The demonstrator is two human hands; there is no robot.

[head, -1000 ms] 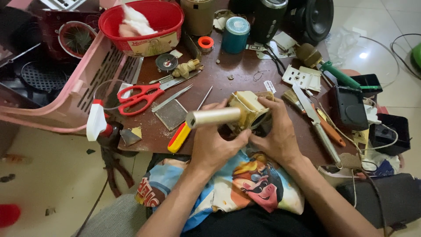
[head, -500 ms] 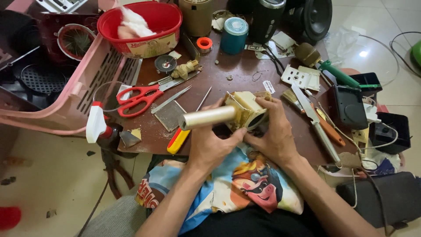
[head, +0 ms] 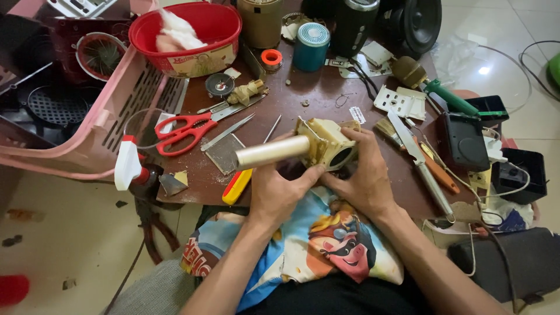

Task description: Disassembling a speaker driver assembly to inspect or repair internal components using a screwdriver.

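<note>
A dark brown table (head: 326, 99) carries red scissors (head: 182, 128), a red tub (head: 192, 35), a teal can (head: 311, 46) and a long knife (head: 420, 163).

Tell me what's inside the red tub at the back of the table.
Inside the red tub lies a crumpled white cloth or wad, piled against the far left side. The rest of the inside shows bare red. What sits beneath the wad is hidden.
</note>
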